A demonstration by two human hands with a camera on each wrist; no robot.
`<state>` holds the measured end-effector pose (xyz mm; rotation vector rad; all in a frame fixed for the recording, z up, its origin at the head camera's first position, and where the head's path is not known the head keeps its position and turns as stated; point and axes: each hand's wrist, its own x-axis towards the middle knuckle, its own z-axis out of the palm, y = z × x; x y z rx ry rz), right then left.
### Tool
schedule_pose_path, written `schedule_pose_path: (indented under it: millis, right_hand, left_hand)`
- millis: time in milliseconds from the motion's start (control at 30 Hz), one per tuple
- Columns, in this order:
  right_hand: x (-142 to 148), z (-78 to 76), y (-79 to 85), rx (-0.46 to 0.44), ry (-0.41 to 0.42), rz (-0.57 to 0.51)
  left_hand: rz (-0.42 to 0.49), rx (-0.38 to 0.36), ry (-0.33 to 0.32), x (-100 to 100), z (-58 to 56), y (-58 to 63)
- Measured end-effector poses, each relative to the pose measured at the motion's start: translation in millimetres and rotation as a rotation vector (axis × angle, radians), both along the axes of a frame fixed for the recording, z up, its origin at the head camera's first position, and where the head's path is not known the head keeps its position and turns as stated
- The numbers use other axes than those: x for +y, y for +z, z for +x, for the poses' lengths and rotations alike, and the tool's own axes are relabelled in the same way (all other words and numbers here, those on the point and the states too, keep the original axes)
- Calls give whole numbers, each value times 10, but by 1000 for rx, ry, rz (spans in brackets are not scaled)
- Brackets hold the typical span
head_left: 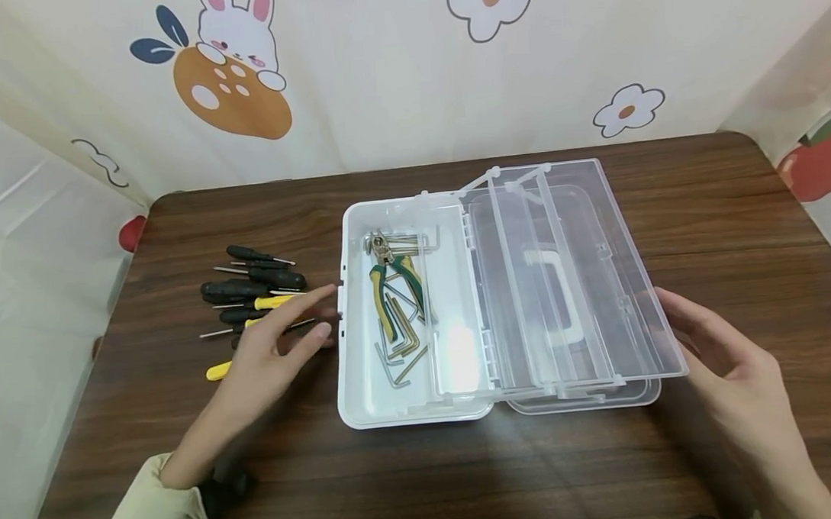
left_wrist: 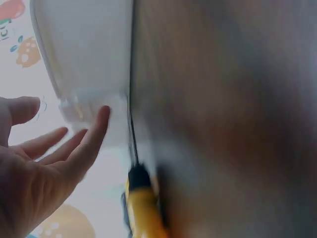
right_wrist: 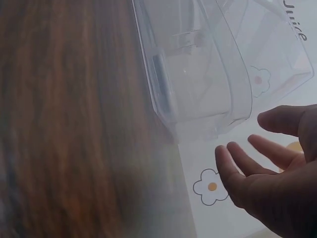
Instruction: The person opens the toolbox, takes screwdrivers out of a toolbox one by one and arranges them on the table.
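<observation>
A white toolbox (head_left: pixel 356 292) stands open, its clear lid (head_left: pixel 585 403) laid back to the right. Over the lid and the box's right part stretches a clear divided tray (head_left: pixel 620 222) on hinged arms. Inside the box lie pliers (head_left: pixel 384 314) with green and yellow handles, among several hex keys (head_left: pixel 406 332). My left hand (head_left: pixel 271 356) is at the box's left wall, fingers spread and holding nothing; whether a fingertip touches the wall is unclear. My right hand (head_left: pixel 738 370), loosely bent, is beside the tray's right edge, and the right wrist view shows its fingertips apart from the clear plastic.
Several screwdrivers (head_left: pixel 272 277) with black or yellow handles lie left of the box, partly hidden by my left hand. The brown wooden table (head_left: pixel 430 473) meets a patterned curtain (head_left: pixel 382 100) at its back edge. A white carrying handle (head_left: pixel 561 300) shows through the tray.
</observation>
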<state>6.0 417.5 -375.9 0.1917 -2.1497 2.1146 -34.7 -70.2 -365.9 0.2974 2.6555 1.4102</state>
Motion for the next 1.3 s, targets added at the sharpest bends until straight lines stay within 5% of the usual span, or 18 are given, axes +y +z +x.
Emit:
schedule_pose_path:
  millis: [133, 467, 600, 867, 1133, 1300]
  right_hand:
    - [4, -16, -31, -8, 17, 40]
    - [104, -8, -92, -188, -21, 439]
    - [163, 0, -149, -238, 39, 392]
    - [226, 11, -216, -217, 158, -48]
    - [108, 37, 16, -154, 133, -110]
    - [-50, 26, 315, -78, 100, 8]
  left_hand:
    - [148, -131, 9, 54, 49, -49]
    - [257, -211, 31, 128, 82, -155]
    - [272, -215, 42, 146, 82, -163]
    - [260, -216, 25, 182, 27, -169]
    - [272, -200, 20, 157, 18, -193]
    - [286, -210, 22, 142, 6, -208]
